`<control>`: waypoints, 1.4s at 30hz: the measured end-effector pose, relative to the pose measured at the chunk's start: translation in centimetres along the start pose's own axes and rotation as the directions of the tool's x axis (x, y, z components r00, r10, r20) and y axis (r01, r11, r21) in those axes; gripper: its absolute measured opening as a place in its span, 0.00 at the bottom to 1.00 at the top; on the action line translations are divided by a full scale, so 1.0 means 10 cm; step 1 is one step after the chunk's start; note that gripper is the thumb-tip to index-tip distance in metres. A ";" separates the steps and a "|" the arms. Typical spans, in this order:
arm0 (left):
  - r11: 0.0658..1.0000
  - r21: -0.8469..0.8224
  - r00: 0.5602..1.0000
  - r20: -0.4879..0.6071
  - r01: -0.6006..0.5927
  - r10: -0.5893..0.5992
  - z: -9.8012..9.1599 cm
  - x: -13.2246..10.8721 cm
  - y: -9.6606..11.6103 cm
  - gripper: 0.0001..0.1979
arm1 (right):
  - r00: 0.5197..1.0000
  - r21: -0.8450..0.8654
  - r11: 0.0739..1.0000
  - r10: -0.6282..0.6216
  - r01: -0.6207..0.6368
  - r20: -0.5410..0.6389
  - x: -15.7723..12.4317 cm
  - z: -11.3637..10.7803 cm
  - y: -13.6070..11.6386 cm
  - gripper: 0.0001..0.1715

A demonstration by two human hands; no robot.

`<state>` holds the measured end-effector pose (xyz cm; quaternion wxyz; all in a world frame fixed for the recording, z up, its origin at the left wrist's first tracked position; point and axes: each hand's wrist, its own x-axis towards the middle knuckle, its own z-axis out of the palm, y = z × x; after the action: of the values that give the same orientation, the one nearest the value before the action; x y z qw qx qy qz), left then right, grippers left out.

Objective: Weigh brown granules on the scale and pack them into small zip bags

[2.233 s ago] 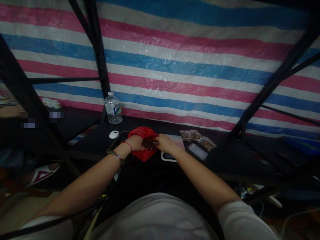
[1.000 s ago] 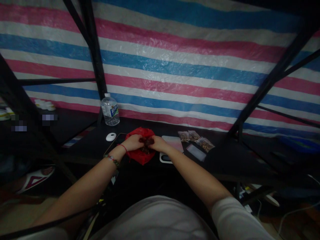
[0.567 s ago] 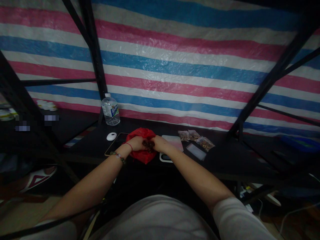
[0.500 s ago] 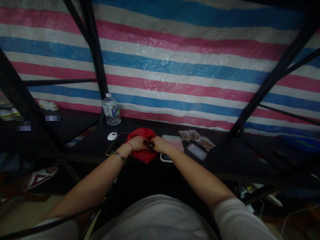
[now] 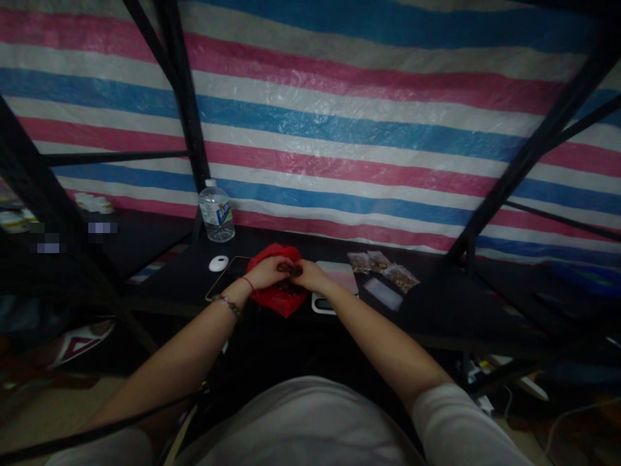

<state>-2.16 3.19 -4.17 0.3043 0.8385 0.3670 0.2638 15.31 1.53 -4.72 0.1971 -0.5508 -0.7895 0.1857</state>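
A red plastic bag (image 5: 279, 304) lies open on the black table, with dark brown pieces (image 5: 290, 269) in its mouth. My left hand (image 5: 268, 272) reaches over the bag's left side, fingers curled round some of these pieces. From the right, my right hand (image 5: 311, 277) meets it, its fingers also closed on dark pieces. The pieces are too small and dim to name. Right beside my right hand is a digital kitchen scale (image 5: 338, 275), its display partly behind my wrist.
Several small clear bags of brownish bits (image 5: 402, 278) lie right of the scale, near a flat clear bag (image 5: 383, 294). On the left are a phone (image 5: 224, 281), a white rounded object (image 5: 218, 263) and a plastic bottle (image 5: 217, 213). Black metal posts (image 5: 188, 123) stand before a striped sheet.
Both hands have risen slightly within the bag's mouth, and more of the dark pieces now shows between the fingers. The items around them have not moved.
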 end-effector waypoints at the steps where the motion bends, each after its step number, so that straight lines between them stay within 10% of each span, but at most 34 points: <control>1: 1.000 0.004 1.000 0.006 -0.003 0.003 -0.01 0.00 0.01 0.14 | 1.000 0.035 0.999 0.003 -0.003 -0.018 0.01 0.00 0.01 0.14; 14: 0.991 -0.007 0.991 0.011 -0.132 0.133 -0.12 0.02 0.27 0.21 | 0.991 0.478 0.876 -0.003 0.067 -0.133 -0.02 0.07 0.09 0.20; 28: 0.977 0.022 0.975 -0.068 -0.212 0.213 -0.10 0.07 0.29 0.18 | 0.988 0.521 0.849 -0.007 0.088 -0.155 -0.05 0.11 0.05 0.22; 42: 0.998 -0.027 0.879 -0.475 -0.065 0.044 0.00 -0.18 0.15 0.12 | 0.978 0.630 0.768 0.027 0.113 -0.208 -0.20 -0.10 0.08 0.21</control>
<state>-2.50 1.01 -3.54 0.2154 0.7520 0.4009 0.4769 17.07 -0.07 -4.53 0.4569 -0.4486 -0.6672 0.3806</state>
